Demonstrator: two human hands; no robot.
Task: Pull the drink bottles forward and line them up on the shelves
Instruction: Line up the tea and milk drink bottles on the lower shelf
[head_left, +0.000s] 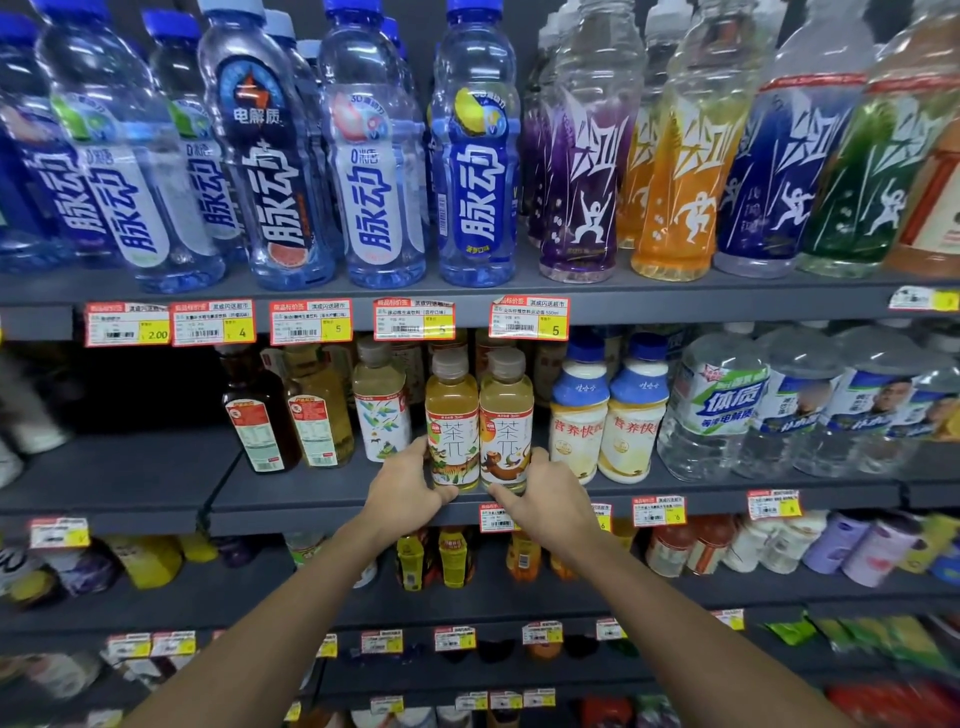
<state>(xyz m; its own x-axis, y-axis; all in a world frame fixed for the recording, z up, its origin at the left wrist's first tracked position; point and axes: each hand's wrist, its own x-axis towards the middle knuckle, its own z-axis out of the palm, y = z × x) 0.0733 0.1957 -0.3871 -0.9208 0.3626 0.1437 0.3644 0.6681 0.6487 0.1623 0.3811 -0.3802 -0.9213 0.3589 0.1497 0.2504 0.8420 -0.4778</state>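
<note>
The left hand (402, 491) is curling round the lower part of the left tea bottle (451, 415), with the thumb across the front and the fingers on the outer side. The right hand (545, 501) is gripping the right tea bottle (506, 415) likewise. Each hand is holding one bottle near its base.

Both bottles are standing upright, long axes vertical, rising directly above the grips and touching each other between the two hands. They are sitting close to the front edge of the middle shelf (311, 512).

A pale-labelled bottle (381, 415) is standing farther back, beyond and outboard of the left grip. The left hand is judged the nearer one for drawing it forward into line.
</note>
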